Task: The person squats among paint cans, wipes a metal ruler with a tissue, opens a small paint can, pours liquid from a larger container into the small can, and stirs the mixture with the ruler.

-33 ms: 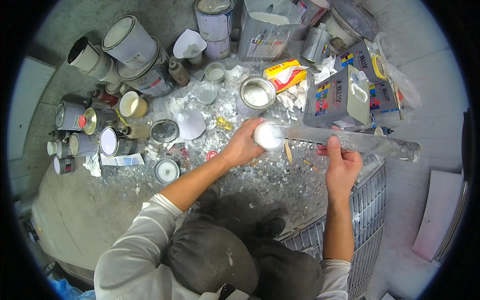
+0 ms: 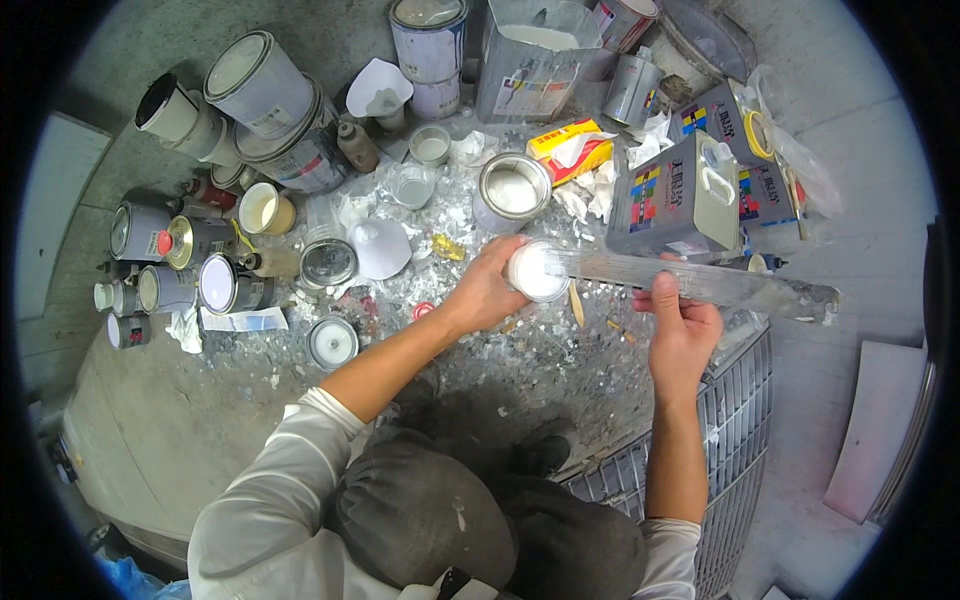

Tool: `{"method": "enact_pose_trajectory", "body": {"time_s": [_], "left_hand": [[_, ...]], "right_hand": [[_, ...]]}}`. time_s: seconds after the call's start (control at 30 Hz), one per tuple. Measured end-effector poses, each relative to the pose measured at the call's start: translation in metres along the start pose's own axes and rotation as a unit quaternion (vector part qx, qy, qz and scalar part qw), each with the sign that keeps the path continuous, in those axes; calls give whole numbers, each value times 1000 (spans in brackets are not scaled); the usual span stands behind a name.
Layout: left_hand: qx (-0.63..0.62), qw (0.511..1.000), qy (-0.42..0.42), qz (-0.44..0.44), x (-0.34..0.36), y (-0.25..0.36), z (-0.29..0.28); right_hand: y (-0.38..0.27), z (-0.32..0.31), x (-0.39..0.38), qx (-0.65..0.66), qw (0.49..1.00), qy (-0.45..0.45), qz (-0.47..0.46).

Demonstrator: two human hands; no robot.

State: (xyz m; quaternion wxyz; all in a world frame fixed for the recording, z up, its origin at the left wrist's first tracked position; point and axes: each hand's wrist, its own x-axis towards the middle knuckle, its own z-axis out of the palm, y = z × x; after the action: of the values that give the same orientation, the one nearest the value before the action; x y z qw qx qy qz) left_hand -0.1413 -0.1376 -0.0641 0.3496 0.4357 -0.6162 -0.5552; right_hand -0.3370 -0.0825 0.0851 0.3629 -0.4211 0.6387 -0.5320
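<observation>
My left hand (image 2: pixel 488 288) is closed round the side of a small cup of white paint (image 2: pixel 540 272). In my right hand (image 2: pixel 684 325) is a long, flat, paint-crusted stirring stick (image 2: pixel 740 284), pinched between thumb and fingers. Its left end lies over the cup's right rim and meets the white paint; whether the tip dips below the surface I cannot tell. The far end points out to the right. Just beyond the cup stands an open can of white paint (image 2: pixel 512 190). A small wooden stick (image 2: pixel 577 303) lies beside the cup.
Grey rectangular tins (image 2: pixel 672 200) stand at the right, near a yellow-and-red tissue box (image 2: pixel 572 150). Paint cans (image 2: pixel 258 85) and bottles crowd the left. An open can (image 2: pixel 333 343) sits left of my forearm. A metal grating (image 2: pixel 735 420) is at the lower right; paint splatters the floor.
</observation>
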Motion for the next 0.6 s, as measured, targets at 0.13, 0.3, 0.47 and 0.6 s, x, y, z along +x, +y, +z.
{"method": "enact_pose_trajectory", "body": {"time_s": [0.13,0.3,0.47,0.6], "left_hand": [[23,1000,-2,10,0,1,-2],[-6,1000,-3,-9,1,5,-4],[-79,995,3,-57,2,7,-7],[-81,996,3,-49,4,4,-9]], "right_hand": [[12,3,1,9,999,-4,30],[18,-10,10,73,994,23,79],[9,-36,15,134,987,66,54],[-8,-54,15,141,986,89,24]]}}
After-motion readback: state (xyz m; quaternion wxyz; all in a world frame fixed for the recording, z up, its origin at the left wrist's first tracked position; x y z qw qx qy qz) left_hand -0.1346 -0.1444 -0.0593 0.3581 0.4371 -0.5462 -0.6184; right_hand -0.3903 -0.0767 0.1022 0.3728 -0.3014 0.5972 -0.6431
